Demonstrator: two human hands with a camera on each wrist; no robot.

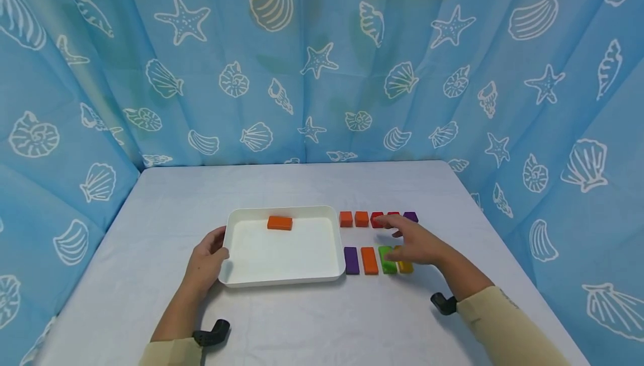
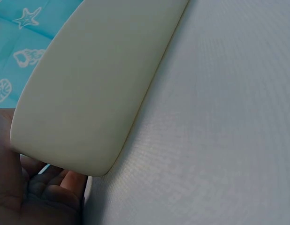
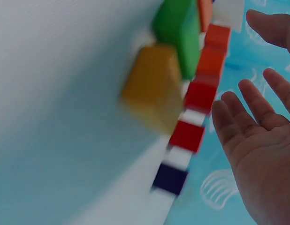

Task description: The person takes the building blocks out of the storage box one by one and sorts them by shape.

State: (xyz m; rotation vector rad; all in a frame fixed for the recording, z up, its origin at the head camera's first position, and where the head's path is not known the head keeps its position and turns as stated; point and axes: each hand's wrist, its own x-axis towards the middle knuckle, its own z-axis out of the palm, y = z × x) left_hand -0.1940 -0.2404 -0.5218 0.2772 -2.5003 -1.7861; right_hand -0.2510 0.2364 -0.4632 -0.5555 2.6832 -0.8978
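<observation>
Blocks: 5 cubes far row, 4 bars near row, 1 orange bar (image 1: 279,222) in white tray (image 1: 282,281). L hand (image 1: 205,265) grips tray's left edge; R hand (image 1: 416,241) spread flat above the rows.

- One white tray (image 1: 282,281) on the table.
- One orange block (image 1: 279,222) inside it — the only piece in there.
- Five small cubes in the far row: two orange (image 1: 345,219), two red (image 1: 376,219), one purple (image 1: 411,216).
- Four long blocks in the near row — purple (image 1: 351,260), orange (image 1: 369,260), green (image 1: 387,261), yellow (image 1: 405,266).
- Two hands over the table.

white tray (image 2: 93,79), fingers (image 2: 46,187) beneath, grey table (image 2: 220,131)
</observation>
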